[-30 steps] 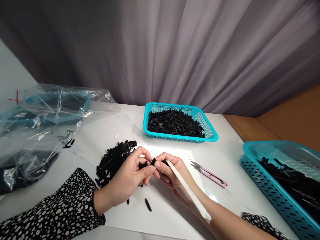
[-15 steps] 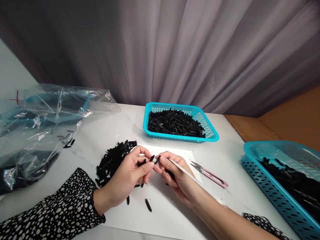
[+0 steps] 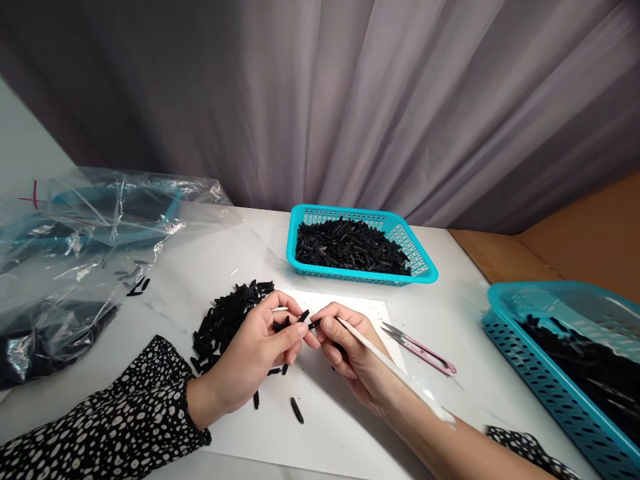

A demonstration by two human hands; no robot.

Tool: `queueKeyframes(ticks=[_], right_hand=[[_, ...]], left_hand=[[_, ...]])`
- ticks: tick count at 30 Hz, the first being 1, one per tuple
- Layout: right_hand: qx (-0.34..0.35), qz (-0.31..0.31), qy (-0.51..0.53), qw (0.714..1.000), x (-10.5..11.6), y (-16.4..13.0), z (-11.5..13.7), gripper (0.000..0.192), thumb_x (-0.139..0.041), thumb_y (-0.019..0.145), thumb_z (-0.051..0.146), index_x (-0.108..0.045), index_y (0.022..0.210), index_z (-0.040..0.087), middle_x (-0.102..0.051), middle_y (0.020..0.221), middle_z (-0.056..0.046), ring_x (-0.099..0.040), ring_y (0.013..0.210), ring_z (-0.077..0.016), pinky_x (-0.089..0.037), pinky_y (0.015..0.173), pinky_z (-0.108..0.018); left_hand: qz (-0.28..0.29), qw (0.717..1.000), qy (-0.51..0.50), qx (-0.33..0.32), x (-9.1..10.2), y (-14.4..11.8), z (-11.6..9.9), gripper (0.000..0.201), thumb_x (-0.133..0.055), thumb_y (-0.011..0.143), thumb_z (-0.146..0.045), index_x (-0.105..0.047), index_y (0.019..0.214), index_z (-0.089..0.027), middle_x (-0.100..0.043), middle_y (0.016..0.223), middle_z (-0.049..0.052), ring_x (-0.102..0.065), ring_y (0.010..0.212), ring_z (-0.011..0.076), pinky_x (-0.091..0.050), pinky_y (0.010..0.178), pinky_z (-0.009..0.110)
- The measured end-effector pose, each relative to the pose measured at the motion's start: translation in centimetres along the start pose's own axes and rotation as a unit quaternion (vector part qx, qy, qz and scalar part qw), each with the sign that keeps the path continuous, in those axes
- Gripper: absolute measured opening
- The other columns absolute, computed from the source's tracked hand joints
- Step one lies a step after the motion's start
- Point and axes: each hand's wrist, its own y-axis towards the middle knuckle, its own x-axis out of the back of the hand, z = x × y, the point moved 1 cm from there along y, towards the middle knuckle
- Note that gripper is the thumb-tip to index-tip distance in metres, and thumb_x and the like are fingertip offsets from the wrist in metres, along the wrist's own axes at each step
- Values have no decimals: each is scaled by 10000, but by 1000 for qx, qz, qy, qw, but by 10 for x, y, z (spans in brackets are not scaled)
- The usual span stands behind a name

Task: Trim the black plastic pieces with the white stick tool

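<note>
My left hand (image 3: 265,350) is closed, pinching a small black strip (image 3: 305,315) between thumb and forefinger, with more black pieces tucked under its fingers. Against it comes my right hand (image 3: 350,343), closed around a slim white stick-like tool (image 3: 395,370) that slants back over the wrist. Dark material at the right fingertips meets the left fingers; I cannot tell whether it is the tool's tip or another strip. Behind my left hand is a pile of black strips (image 3: 225,320). A single loose strip (image 3: 297,410) lies on the white sheet (image 3: 320,440) below both hands.
Pink-handled thread snips (image 3: 420,348) lie right of my hands. A blue basket (image 3: 360,275) of black strips stands at the back, and another blue basket (image 3: 545,393) at the right. Clear plastic bags (image 3: 115,220) cover the left side; a grey curtain (image 3: 320,100) hangs behind.
The white tool has shifted slightly in my right hand, and the dark piece at its fingertips now lies flatter, toward the left thumb. My left hand has hardly moved.
</note>
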Motion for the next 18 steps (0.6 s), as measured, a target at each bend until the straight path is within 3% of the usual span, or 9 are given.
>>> queueKeyframes(ticks=[7,18], right_hand=[[-2,-23,32,999,0,1,3,353,-887,626,410,-737,830,164,-542,538,37,-256,396,-13,-99,346,-149],[6,-20,59,998,3,2,0,327,-894,626,405,-776,834,181,-559,597,19,-290,411,-3,-106,341,-139]], left_hand=[[0,1000,-7,-8,1,2,2,207,-632,887,-305,-461,893,-189,-691,765,17,-443,510,44,-297,502,183],[-5,1000,-1,-19,1,6,5,222,-633,894,-311,-457,858,-180,-723,787,38,-417,476,31,-269,460,172]])
